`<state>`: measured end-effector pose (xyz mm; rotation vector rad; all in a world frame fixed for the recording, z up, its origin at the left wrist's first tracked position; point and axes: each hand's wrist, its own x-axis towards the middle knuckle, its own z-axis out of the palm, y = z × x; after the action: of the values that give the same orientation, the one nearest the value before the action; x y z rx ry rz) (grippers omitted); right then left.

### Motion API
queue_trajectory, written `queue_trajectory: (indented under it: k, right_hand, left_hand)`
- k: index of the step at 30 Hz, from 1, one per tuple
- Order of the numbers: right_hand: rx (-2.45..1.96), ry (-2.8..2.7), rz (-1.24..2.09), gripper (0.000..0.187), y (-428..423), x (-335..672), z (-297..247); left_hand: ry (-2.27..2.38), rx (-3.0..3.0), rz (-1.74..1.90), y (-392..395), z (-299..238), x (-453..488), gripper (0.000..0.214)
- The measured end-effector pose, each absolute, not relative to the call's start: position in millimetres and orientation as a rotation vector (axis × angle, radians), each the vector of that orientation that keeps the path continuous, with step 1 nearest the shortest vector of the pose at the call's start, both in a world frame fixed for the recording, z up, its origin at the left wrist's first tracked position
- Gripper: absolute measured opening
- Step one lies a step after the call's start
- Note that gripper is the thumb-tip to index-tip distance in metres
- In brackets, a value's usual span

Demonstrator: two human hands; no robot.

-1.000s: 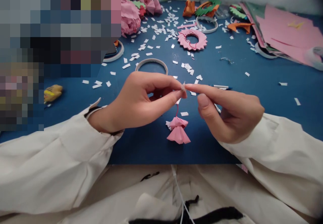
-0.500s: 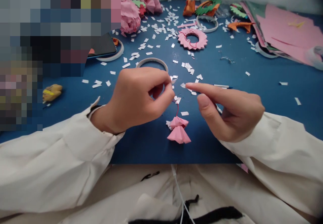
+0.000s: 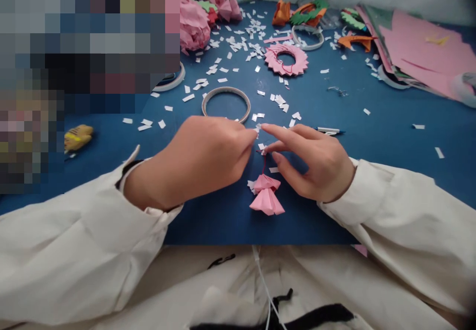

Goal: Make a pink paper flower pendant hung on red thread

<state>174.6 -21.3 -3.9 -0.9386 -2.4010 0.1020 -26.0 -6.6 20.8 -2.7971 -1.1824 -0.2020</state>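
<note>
Your left hand and right hand pinch fingertips together on a tiny white scrap; the pink paper flower dangles by red thread just below. Fixing the scrap on needs steady hands.

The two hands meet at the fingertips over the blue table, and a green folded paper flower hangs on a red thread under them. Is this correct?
Not quite: the paper flower is pink, not green, as the head view shows. It does hang on a red thread below the left hand and right hand, over the blue table.
</note>
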Motion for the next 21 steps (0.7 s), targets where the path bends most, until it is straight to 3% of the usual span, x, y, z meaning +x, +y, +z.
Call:
queue_trajectory:
  k: [13, 21]
  right_hand:
    - [-1.066, -2.533, -0.123, 0.045, -22, 177, -8]
    - [-0.796, -2.431, -0.112, 0.05, -25, 176, -5]
  left_hand:
    - [-0.942, -2.849, -0.144, -23, 16, -24, 0.02]
    - [-0.923, -2.851, -0.162, -25, 15, -23, 0.018]
